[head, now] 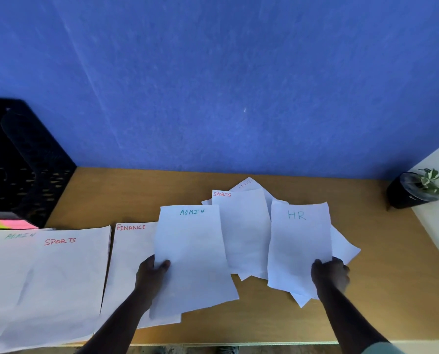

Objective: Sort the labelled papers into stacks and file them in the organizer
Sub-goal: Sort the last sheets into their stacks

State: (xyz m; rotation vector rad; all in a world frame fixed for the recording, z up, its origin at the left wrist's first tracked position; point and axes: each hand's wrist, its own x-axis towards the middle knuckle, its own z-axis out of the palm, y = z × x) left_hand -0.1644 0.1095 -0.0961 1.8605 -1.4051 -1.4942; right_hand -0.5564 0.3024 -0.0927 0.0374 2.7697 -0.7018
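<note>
Landmark: the FINANCE stack (129,251), lying flat on the counter (264,318).
Left grip: the left hand (150,273) pinches the ADMIN sheet (193,256) at its left edge, thumb on top; the sheet overlaps the right side of the FINANCE stack.
Right grip: the right hand (330,273) pinches the HR sheet (299,246) at its lower right edge, well to the right of the FINANCE stack.
Unsorted pile: loose papers (244,226) lie between the two held sheets, a SPORTS label uppermost.
Sorted stacks: SPORTS stack (60,277) just left of the FINANCE stack; ADMIN stack (6,264) further left, partly covered.
Organizer: black organizer (21,159) behind those stacks; no papers visible in it.
Step in hand: sorting, judged about midway.
Next move: ADMIN sheet likely goes far left across two stacks; HR needs a new spot.
</note>
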